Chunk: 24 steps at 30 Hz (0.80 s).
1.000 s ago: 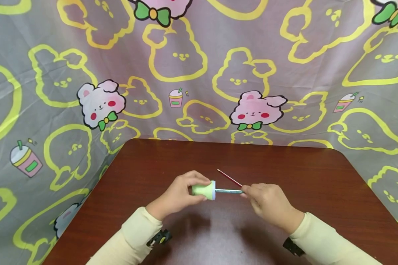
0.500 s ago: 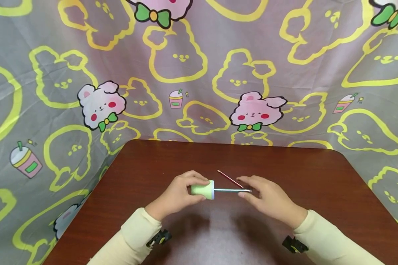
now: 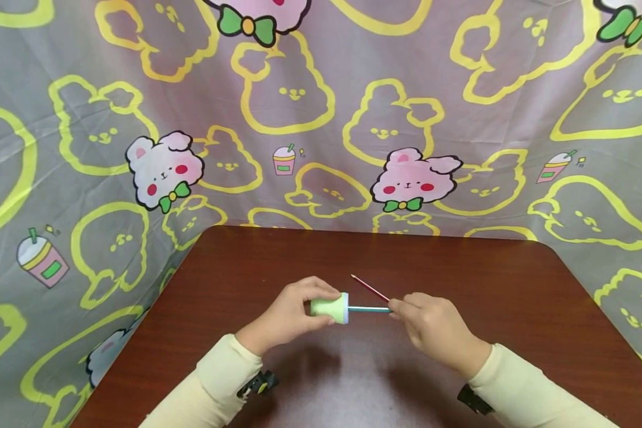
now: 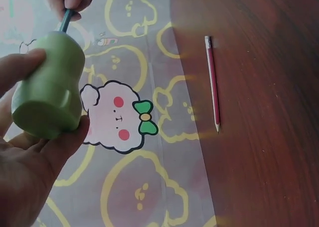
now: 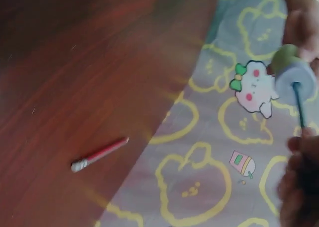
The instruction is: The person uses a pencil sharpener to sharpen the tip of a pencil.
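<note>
In the head view my left hand (image 3: 283, 315) grips a light green pencil sharpener (image 3: 329, 308) with a pale lavender end that faces right. A teal pencil (image 3: 369, 309) runs from that end to my right hand (image 3: 438, 327), which pinches its outer end. The left wrist view shows my thumb and fingers round the waisted green sharpener (image 4: 52, 82), with the teal pencil (image 4: 66, 20) at its far end. In the right wrist view the teal pencil (image 5: 299, 107) enters the middle of the lavender face; its inserted tip is hidden.
A red pencil (image 3: 369, 288) with a white eraser end lies on the dark brown table (image 3: 257, 261), just beyond my right fingers. Cartoon-printed grey fabric (image 3: 321, 148) hangs behind the table and along its sides.
Half a second ago my right fingers were spread from the teal pencil, baring its end. Now they pinch it again, as one second ago. The left hand and sharpener have barely moved.
</note>
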### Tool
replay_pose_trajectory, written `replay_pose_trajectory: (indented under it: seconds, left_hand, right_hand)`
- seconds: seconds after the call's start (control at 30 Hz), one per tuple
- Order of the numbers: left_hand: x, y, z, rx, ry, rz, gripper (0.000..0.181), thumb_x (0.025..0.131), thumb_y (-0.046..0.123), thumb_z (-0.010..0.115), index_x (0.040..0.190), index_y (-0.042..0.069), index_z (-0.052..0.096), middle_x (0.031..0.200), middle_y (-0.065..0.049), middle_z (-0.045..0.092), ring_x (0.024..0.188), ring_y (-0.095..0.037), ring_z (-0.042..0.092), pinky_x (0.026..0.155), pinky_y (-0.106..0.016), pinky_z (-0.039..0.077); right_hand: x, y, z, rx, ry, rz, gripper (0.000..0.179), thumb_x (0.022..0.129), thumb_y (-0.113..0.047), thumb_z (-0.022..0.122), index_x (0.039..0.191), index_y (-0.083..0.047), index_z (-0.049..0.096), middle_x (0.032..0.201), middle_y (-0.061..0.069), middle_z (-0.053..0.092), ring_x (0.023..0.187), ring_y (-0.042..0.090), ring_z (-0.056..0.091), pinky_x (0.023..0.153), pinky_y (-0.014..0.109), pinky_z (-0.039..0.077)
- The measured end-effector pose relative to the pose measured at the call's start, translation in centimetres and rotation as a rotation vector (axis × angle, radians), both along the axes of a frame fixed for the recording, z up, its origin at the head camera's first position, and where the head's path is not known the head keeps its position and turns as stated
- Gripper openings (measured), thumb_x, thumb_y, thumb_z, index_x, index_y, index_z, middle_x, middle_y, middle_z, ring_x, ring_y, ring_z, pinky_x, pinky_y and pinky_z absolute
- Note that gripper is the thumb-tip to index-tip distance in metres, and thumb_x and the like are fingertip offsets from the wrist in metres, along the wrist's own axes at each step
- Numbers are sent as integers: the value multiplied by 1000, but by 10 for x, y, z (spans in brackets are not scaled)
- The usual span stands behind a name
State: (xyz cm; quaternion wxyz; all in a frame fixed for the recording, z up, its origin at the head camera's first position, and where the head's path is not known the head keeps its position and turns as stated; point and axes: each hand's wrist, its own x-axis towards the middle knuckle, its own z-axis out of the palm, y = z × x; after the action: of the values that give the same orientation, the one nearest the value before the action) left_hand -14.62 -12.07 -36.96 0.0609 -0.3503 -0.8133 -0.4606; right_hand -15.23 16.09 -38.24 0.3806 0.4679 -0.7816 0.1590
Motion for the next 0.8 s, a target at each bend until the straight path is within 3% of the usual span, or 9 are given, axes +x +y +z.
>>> replay_pose_trajectory:
  seconds: [0.03,0.2,0.27,0.3,0.37,0.43,0.57,0.67,0.8]
  left_hand:
    - [0,1,-1,-19,37,-2,34,75,-1,79,108,-2,72,108,-10,66,98,-21,63,72,-22,52]
    - [1,4,-2,-87,175,-21,33,73,-3,79,105,0,73,109,-8,65,99,-21,63,73,-19,52]
    - [2,5,-2,-98,196,-24,32,73,-2,79,105,0,74,109,-8,64,99,-21,63,73,-18,52]
    - [2,5,-3,-92,189,-23,32,73,-2,80,104,0,74,109,-8,65,99,-21,64,73,-19,52]
    - [1,3,-3,-82,161,-8,32,73,-2,80,104,1,74,109,-7,65,99,-21,63,73,-19,53]
    - [0,2,-4,-60,107,18,33,73,-1,80,106,1,73,109,-7,65,99,-20,63,72,-21,53]
    - [-3,-3,-4,7,-21,63,37,73,0,80,109,1,72,107,-7,66,96,-18,62,72,-24,53]
    - [-5,-5,-3,34,-72,67,38,73,3,81,109,1,72,106,-7,67,95,-16,61,73,-25,52]
    - [-5,-6,-1,40,-128,54,38,73,5,80,110,3,72,106,-6,68,93,-14,60,72,-27,52]
  right_hand:
    - [1,1,2,14,-145,1,24,98,-20,56,86,-6,72,68,-6,61,58,3,51,49,22,44]
    - [1,7,14,-66,-1212,106,15,93,-10,61,85,1,70,61,-2,54,54,3,46,46,21,36]
    - [-1,8,17,-109,-1450,98,19,95,-9,57,86,4,66,59,-1,45,50,6,40,46,20,32]
    - [-1,8,18,-112,-1473,94,20,95,-10,57,88,6,66,60,2,48,52,8,43,46,21,35]
    - [-2,8,18,-67,-1379,63,21,96,-15,58,96,3,68,68,4,57,58,11,50,50,24,42]
    - [-1,9,17,-41,-1188,-12,26,94,-21,61,109,-1,68,82,2,65,70,11,57,59,27,48]
    - [2,9,9,37,-547,-105,38,92,-34,64,120,-9,67,100,-3,67,85,11,60,70,32,51]
    - [0,7,3,35,-63,-64,31,97,-32,57,108,-6,70,88,-1,65,73,15,60,62,34,50]
    - [-5,0,-2,-21,260,29,28,101,-17,47,92,-2,69,73,1,59,59,17,51,51,29,42]
